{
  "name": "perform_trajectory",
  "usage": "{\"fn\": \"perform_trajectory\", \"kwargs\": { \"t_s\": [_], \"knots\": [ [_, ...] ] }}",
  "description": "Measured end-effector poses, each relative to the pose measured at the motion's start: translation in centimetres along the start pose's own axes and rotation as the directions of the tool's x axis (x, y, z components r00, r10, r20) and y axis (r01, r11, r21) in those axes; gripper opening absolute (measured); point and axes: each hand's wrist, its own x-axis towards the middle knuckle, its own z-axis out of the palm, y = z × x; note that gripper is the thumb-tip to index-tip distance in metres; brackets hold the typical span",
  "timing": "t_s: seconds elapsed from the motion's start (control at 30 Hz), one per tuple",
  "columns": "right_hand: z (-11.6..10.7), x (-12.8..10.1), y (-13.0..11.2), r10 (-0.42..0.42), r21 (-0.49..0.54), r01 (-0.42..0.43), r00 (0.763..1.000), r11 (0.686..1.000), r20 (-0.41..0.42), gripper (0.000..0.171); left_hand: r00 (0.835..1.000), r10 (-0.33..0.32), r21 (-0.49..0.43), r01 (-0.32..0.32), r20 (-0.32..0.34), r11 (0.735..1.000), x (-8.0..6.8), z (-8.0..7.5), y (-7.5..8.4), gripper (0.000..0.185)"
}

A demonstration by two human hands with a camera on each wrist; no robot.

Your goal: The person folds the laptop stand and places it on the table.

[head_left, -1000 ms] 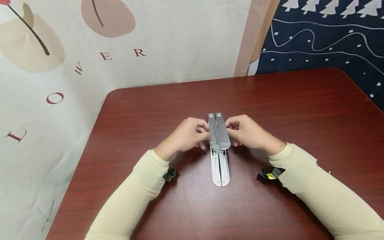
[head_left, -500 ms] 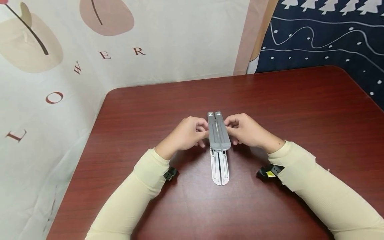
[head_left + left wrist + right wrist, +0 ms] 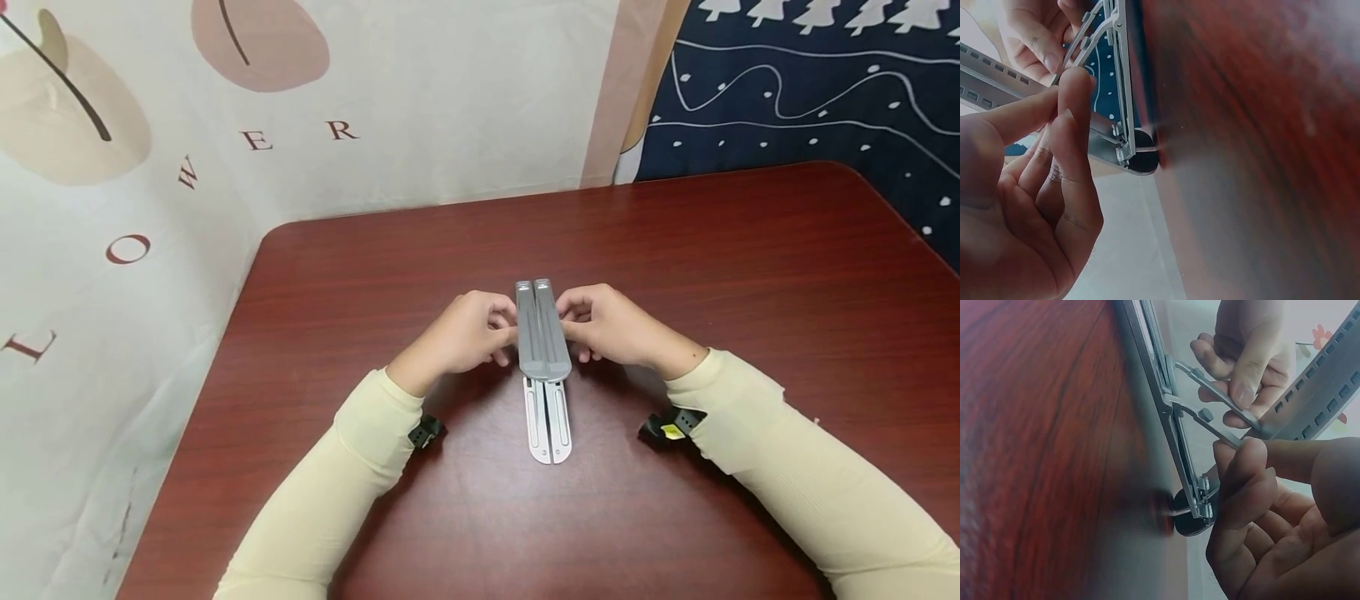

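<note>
A folding silver laptop stand (image 3: 543, 333) sits at the middle of the table, its grey upper bars raised at a slant over the flat base bars (image 3: 548, 425). Thin support struts (image 3: 1213, 427) link base and upper bars. On the stand's left side, my left hand (image 3: 480, 333) pinches the left strut between thumb and finger, right by the upper bar. Opposite it, my right hand (image 3: 611, 329) pinches the right strut in the same way. Dark rubber pads (image 3: 1143, 150) show at the base's far end. The upper bars hide the fingertips in the head view.
The reddish-brown table (image 3: 375, 267) reaches a pale printed curtain (image 3: 450, 100) and a navy cloth with white trees (image 3: 795, 100) behind. Black wrist cameras (image 3: 427, 432) hang under both cream sleeves (image 3: 375, 429).
Both hands keep their pinch at the struts. The near ends of the upper bars now lie more even with each other. The head view has shifted slightly.
</note>
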Motion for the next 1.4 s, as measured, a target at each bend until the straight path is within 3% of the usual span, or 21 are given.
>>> {"fn": "perform_trajectory", "kwargs": {
  "t_s": [0.5, 0.77, 1.13, 1.4],
  "knots": [
    [0.19, 0.23, 0.08, -0.003, -0.009, 0.003, 0.999, 1.000, 0.043, 0.012, 1.000, -0.012, 0.046, 0.011, 0.019, 0.999, 0.65, -0.41, -0.55, 0.005],
    [0.24, 0.31, 0.62, 0.030, -0.018, -0.029, 0.995, 0.999, 0.090, 0.018, 0.998, -0.005, 0.056, 0.001, 0.065, 0.998, 0.86, -0.34, -0.82, 0.010],
    [0.54, 0.26, 0.44, 0.055, -0.101, -0.042, 0.990, 0.994, 0.130, 0.018, 0.992, -0.026, 0.059, 0.019, 0.122, 0.998, 0.97, -0.20, -0.89, 0.013],
    [0.73, 0.18, 0.31, 0.059, -0.154, -0.036, 0.988, 0.987, 0.143, 0.017, 0.992, -0.016, 0.135, -0.001, 0.121, 0.991, 0.80, -0.08, -1.02, 0.011]
  ]
}}
